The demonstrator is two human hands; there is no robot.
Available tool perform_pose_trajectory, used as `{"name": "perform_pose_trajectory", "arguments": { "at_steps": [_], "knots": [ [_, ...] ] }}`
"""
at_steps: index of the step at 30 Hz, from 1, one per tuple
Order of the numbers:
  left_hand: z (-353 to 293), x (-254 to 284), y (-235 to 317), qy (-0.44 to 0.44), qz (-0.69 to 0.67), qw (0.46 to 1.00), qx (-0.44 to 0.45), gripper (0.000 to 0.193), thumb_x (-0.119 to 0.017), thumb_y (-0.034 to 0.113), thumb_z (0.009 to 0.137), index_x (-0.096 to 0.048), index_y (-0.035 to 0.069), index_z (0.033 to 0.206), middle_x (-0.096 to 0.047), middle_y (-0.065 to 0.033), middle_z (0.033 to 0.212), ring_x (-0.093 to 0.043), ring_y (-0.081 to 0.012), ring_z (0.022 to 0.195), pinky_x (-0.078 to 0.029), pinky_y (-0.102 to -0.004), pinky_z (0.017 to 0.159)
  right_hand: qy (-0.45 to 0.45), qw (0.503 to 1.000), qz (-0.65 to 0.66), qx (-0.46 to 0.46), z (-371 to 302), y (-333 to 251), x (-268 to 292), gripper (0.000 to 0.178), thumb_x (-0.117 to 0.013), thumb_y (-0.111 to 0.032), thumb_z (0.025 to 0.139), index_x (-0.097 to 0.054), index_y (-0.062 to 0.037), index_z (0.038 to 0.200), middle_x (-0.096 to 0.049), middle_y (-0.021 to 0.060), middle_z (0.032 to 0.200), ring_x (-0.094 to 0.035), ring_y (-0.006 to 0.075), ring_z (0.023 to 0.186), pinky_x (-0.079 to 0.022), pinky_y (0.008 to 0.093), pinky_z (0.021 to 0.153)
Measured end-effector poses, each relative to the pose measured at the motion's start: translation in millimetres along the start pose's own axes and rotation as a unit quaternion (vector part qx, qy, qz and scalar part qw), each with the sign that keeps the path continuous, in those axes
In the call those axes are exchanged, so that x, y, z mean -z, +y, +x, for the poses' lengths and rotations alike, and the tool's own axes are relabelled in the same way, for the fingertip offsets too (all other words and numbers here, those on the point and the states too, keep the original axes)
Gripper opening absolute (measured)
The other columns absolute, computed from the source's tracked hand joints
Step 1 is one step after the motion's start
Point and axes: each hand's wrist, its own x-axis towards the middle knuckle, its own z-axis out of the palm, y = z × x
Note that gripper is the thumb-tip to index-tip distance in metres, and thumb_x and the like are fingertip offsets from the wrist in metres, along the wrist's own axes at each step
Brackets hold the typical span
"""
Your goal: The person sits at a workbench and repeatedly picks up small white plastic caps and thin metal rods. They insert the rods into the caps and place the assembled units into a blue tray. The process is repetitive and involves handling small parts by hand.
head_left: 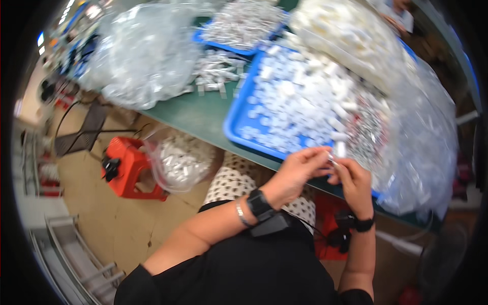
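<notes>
Both hands meet over the near edge of the blue tray [235, 119], pinching one small white part [333, 157] between them; left hand [297, 170] fingers curled onto the part from the left, right hand [353, 180] closing on it from the right, fingertips touching; the part is blurred, shape hard to tell, looks like a short plastic piece; it sits just above the tray's front rim, at the table [201, 114] edge; tray is heaped with more white parts [300, 96], same kind as far as can be seen; clear bag [422, 152] on the right, pressed against the tray, its fill unclear; second blue tray [199, 36] behind, holding small grey-white pieces, with a loose scatter of them [216, 71] on the green table between the two trays; big crumpled clear bag [142, 51] at the table's far left; another clear bag [351, 30] of white parts behind the main tray; black bands on both wrists, a thin bracelet [240, 213] on the left; below the table a bag of white parts [180, 160] hangs open beside a red stool [132, 165]; spotted cloth [234, 180] over the lap; black chair [84, 129] on the floor at left.
</notes>
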Motion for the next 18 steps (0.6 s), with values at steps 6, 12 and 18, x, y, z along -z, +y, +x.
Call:
{"name": "perform_pose_trajectory", "arguments": {
  "at_steps": [6, 12, 18],
  "knots": [
    [17, -6, -4, 0.008, 0.034, 0.999, 0.028, 0.037, -0.063, 0.023, 0.098, -0.059, 0.0, 0.127, -0.066, -0.0069, 0.113, -0.064, -0.0147, 0.103, -0.055, -0.0278, 0.083, 0.026, 0.953, 0.29, -0.079, 6, 16, 9, 0.015, -0.058, -0.009, 0.098, -0.06, 0.0023, 0.109, -0.067, 0.0092, 0.078, -0.066, 0.015, 0.063, -0.053, 0.0261, 0.057],
    [9, -15, 3, 0.037, 0.092, 0.994, 0.045, 0.033, -0.064, 0.022, 0.097, -0.063, 0.002, 0.123, -0.068, -0.0042, 0.109, -0.064, -0.0111, 0.098, -0.053, -0.0232, 0.073, 0.149, 0.931, -0.171, 0.287, 9, 20, -1, 0.031, -0.072, 0.0, 0.082, -0.064, -0.0006, 0.112, -0.07, 0.0123, 0.085, -0.069, 0.0259, 0.069, -0.053, 0.032, 0.059],
    [11, -7, 11, 0.049, 0.173, 0.984, -0.014, 0.031, -0.064, 0.021, 0.097, -0.064, 0.001, 0.12, -0.068, -0.0036, 0.106, -0.063, -0.0089, 0.09, -0.05, -0.0213, 0.068, 0.141, 0.944, -0.164, 0.251, 5, 16, -2, 0.048, -0.076, -0.005, 0.081, -0.059, -0.0016, 0.126, -0.071, 0.0131, 0.092, -0.07, 0.0284, 0.075, -0.054, 0.0354, 0.063]
  ]
}}
